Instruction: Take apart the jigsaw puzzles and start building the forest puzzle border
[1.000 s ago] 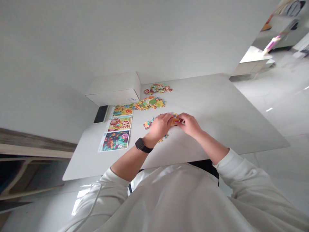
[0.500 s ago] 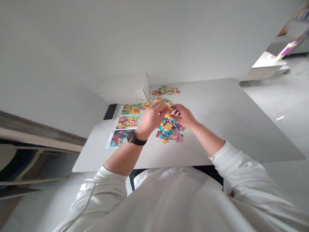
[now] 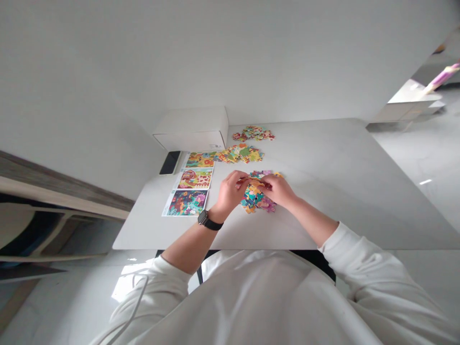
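My left hand (image 3: 232, 192), with a dark watch at the wrist, has its fingers closed on the left edge of an orange jigsaw puzzle piece (image 3: 255, 182). The fingertips of my right hand (image 3: 279, 189) are closed at its right side. Whether it is one piece or a few together, I cannot tell. Just below and behind both hands lies a pile of blue, orange and purple puzzle pieces (image 3: 253, 200), partly hidden by the fingers. Farther back are a yellow-green pile of pieces (image 3: 242, 154) and a smaller red-and-green pile (image 3: 254, 133).
To the left lies a reference sheet (image 3: 194, 179) with three coloured pictures. A phone (image 3: 170, 163) rests beside it, and a white box (image 3: 190, 129) stands behind against the wall. The white table (image 3: 323, 158) extends to the right.
Both hands have come down and nearer to my body, from the yellow-green pile to over the blue and purple one. That yellow-green pile now shows fully. The view has shifted slightly.
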{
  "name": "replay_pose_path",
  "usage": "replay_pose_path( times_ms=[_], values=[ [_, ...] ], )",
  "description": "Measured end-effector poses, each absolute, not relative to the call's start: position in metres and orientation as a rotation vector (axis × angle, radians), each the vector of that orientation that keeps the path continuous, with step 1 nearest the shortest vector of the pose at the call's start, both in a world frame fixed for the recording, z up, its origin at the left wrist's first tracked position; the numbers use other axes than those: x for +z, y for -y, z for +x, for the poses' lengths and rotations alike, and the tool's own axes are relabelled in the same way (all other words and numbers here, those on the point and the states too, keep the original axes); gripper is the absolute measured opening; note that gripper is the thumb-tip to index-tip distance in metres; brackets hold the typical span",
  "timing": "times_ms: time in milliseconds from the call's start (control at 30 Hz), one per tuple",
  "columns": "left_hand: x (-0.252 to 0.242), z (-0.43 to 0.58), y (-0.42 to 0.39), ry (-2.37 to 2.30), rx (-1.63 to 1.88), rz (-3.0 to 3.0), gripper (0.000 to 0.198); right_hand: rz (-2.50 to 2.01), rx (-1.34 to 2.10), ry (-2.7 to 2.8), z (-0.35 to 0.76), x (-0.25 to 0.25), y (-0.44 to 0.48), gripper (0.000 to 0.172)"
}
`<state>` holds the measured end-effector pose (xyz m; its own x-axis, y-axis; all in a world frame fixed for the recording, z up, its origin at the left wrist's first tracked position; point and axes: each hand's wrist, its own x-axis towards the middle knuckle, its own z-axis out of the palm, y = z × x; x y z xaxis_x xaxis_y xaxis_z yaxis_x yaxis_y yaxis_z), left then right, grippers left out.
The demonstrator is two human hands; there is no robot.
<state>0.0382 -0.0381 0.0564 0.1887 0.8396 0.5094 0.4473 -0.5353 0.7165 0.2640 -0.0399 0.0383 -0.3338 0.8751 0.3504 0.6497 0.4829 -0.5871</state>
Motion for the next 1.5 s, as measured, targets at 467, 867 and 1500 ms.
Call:
replay_pose_path(
  times_ms=[467, 867, 1500],
  values=[
    [0.034, 0.021, 0.041, -1.188, 0.755, 2.528, 0.01, -1.445, 0.145, 2.206, 0.298, 0.034, 0.048, 0.028],
    [0.037, 0.055, 0.053, -0.78, 0.449, 2.803, 0.029, -1.437, 0.394, 2.39, 0.304, 0.013, 0.102, 0.04],
    [0.044, 0.025, 0.039, -1.158, 0.811, 2.59, 0.026, -1.352, 0.361, 2.331, 0.29, 0.041, 0.066, 0.013]
  ],
)
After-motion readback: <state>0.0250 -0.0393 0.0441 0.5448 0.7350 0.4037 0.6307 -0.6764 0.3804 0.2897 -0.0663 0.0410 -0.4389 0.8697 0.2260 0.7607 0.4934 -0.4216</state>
